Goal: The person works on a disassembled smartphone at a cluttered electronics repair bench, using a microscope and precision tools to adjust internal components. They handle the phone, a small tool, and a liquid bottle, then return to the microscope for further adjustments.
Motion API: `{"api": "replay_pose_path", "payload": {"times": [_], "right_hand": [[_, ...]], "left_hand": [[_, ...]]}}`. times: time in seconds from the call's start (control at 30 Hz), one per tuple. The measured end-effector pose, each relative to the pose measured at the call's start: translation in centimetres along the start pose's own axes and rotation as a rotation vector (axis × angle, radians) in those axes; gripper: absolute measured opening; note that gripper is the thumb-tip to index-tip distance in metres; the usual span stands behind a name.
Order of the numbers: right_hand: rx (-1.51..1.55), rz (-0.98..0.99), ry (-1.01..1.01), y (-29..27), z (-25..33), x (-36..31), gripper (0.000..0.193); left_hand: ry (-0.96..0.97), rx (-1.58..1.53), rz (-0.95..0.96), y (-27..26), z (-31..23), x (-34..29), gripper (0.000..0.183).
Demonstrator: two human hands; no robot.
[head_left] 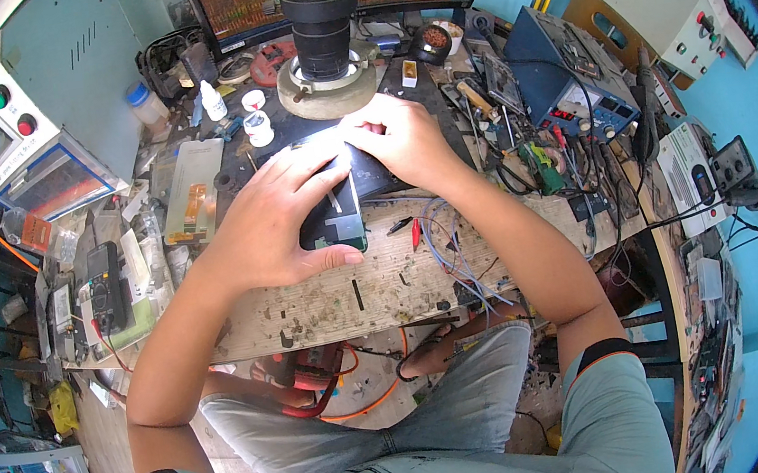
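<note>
A dark, flat smartphone (345, 220) lies under the microscope's bright light, partly hidden by my fingers. My left hand (271, 214) grips it from the left, with the thumb at its near edge and the fingers across its upper part. At the far end of the phone, the fingers of my right hand (405, 142) are closed in a pinch, close to my left fingertips. Whatever they hold is too small or hidden to make out. The black microscope barrel (322, 38) with its ring-shaped lower part (323, 100) stands just beyond both hands.
A monitor (244, 10) stands behind the microscope. White jars (259, 130) and a clear plastic case (193, 194) sit to the left, near a multimeter (103, 278). Thin wires with a red clip (416, 234) lie on the right, below a blue bench power unit (583, 76) and scattered tools.
</note>
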State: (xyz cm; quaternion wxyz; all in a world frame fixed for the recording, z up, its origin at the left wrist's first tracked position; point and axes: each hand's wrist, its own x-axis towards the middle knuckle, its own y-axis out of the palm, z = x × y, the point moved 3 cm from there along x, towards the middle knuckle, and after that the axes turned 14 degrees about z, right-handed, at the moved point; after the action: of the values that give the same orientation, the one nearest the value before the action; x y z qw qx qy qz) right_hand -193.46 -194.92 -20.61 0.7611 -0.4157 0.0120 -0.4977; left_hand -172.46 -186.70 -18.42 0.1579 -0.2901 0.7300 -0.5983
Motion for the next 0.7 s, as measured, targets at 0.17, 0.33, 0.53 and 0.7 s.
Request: {"api": "replay_pose_path", "payload": {"times": [0.17,0.33,0.53,0.7], "right_hand": [[-0.007,0.0,0.003,-0.03,0.15,-0.01,0.019],[-0.003,-0.011,-0.013,0.08,-0.12,0.0,0.019],[-0.006,-0.003,-0.007,0.05,-0.02,0.04,0.019],[-0.01,0.009,0.013,0.0,-0.28,-0.01,0.022]], "left_hand": [[0.004,0.008,-0.003,0.04,0.05,0.03,0.097],[-0.001,0.0,0.004,0.06,-0.02,0.0,0.097],[-0.011,0.011,0.01,0.01,-0.02,-0.04,0.098],[-0.006,0.006,0.009,-0.05,-0.01,0.01,0.097]]}}
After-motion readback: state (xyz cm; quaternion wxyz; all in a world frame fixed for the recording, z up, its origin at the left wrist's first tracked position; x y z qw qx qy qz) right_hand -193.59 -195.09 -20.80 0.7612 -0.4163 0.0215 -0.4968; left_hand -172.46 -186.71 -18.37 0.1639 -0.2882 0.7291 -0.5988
